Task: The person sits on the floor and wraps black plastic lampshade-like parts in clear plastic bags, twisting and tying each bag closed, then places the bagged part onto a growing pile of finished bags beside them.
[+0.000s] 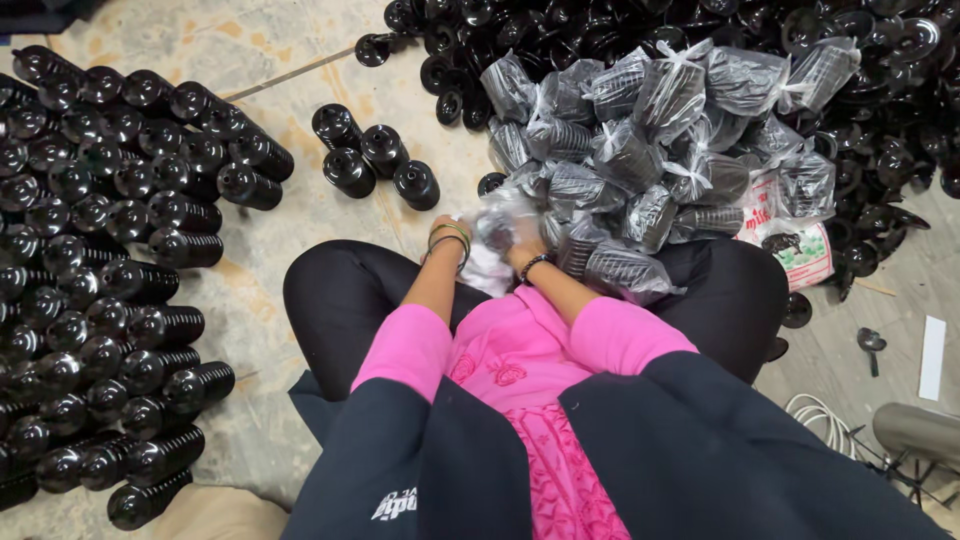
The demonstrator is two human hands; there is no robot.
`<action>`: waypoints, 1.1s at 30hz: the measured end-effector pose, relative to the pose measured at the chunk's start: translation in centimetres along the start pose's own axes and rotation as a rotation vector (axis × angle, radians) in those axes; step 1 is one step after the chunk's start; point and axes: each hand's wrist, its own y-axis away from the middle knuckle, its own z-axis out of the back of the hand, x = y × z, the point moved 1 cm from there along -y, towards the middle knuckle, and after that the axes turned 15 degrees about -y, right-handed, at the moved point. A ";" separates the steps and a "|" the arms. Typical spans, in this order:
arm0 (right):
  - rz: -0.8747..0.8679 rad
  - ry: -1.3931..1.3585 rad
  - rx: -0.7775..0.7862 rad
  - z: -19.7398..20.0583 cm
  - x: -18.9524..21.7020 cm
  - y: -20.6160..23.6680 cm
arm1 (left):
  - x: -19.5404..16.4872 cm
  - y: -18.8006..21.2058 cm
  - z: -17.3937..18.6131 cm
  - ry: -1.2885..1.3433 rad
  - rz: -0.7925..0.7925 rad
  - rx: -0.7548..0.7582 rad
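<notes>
I sit cross-legged on the floor. My left hand (449, 231) and my right hand (522, 243) meet above my lap, both closed on a crumpled clear plastic bag (496, 226). What is inside the bag is hidden by my fingers. Just past my hands rises a heap of clear bags (650, 130), each tied shut around a stack of black ribbed plastic pieces. One filled bag (622, 270) rests on my right knee.
Rows of stacked black pieces (100, 270) lie along the left. Several stacks (370, 155) stand ahead on the stone floor. Loose black discs (880, 110) spread across the top and right. A printed sack (800, 245), a white strip (932, 355) and a cable (825, 415) lie at right.
</notes>
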 end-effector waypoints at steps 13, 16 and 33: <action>-0.004 -0.800 0.414 11.6 9.1 -2.6 | 1.2 6.9 9.4 0.717 -1.163 0.631; 0.351 -0.553 0.478 16.5 11.6 -2.2 | 2.2 9.5 12.9 0.325 -1.156 0.307; 0.392 -0.225 0.194 14.9 16.1 1.8 | -1.4 11.3 8.4 0.932 -0.892 0.760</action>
